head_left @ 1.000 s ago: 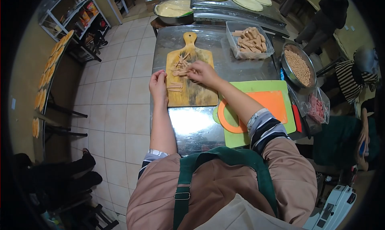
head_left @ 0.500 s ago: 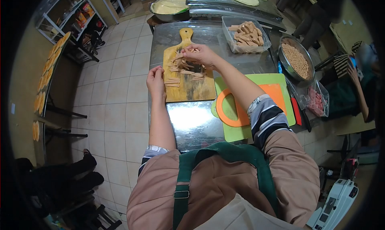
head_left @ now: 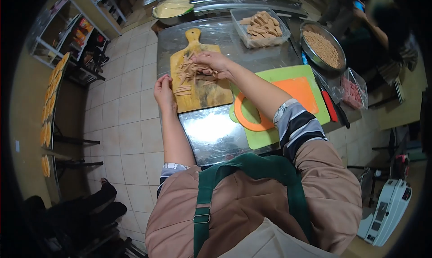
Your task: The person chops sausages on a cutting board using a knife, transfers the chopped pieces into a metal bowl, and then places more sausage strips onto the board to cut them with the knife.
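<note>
A wooden cutting board with a knobbed handle lies on the metal table, carrying a loose heap of thin brown-pink strips that look like cut sausage or meat. My right hand is over the heap, fingers curled around some strips; part of its grip is hidden. At the board's left edge, my left hand has its fingertips pinched together, and whatever they hold is too small to make out. Beyond the board, a clear plastic container holds thicker sticks of similar colour.
Right of the board lie a green cutting mat and an orange board, then a red-handled knife. Farther right stand a metal bowl of small tan pieces and a bag of pink pieces. Another person is at right.
My right hand has lowered from holding strips up to being down in the heap. My left hand stays by the board's left edge. The whole view has shifted slightly.
</note>
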`<state>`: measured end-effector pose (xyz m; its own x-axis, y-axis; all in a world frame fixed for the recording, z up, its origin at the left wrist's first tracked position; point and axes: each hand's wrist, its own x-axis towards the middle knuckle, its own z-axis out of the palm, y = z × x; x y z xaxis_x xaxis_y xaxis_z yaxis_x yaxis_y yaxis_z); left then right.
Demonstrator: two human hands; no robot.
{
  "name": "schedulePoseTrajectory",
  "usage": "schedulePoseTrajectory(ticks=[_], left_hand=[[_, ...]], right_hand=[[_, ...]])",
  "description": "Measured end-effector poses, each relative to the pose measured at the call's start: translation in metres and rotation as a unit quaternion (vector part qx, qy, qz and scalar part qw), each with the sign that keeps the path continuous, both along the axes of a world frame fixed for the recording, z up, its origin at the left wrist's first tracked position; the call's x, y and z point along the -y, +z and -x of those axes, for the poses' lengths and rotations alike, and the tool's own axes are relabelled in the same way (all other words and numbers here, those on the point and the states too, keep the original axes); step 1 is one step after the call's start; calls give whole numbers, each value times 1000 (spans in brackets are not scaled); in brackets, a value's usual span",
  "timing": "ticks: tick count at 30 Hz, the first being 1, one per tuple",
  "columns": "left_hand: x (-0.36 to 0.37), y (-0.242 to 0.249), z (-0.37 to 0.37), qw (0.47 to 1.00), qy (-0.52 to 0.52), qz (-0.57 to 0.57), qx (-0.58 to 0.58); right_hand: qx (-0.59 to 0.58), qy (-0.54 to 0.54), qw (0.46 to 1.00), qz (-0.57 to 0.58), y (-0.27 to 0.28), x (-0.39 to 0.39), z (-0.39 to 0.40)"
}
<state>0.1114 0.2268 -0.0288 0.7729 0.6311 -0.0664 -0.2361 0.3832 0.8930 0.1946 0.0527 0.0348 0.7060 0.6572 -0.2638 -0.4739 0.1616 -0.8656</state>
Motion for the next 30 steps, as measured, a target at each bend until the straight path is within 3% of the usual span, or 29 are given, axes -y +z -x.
schedulePoseTrajectory(ticks=[6,8,11,13,14,17,18,20,21,23,27,29,30], left_hand=[[-7,-7,-2,1000,-14,-9,19],[-5,-2,-1,1000,-3,-11,10],[-10,-8,-4,1000,-9,-28,11],[-9,-8,-2,998,-3,-55,12],[-10,-7,-1,998,-9,-59,12],[-3,-2,0,968,73,-238,10],[4,4,1,968,70,-241,8],[16,17,2,926,89,-367,5],[29,27,3,925,90,-369,4],[66,49,7,857,49,-511,54],[147,69,15,768,-147,-608,133],[180,69,19,730,-275,-611,133],[194,65,21,728,-276,-613,132]], right_hand=[[5,29,999,-37,22,75,20],[57,93,994,27,25,120,31],[97,85,987,95,19,175,51],[248,107,941,203,15,205,65],[247,100,943,201,11,216,70],[430,131,832,326,-11,238,76],[427,129,834,324,-9,240,82],[555,76,734,383,-6,240,94],[555,77,736,381,-6,241,97],[526,54,753,392,-8,242,101],[526,40,772,355,-7,250,104],[421,-24,869,260,-11,257,104],[421,-26,869,258,-9,261,106]])
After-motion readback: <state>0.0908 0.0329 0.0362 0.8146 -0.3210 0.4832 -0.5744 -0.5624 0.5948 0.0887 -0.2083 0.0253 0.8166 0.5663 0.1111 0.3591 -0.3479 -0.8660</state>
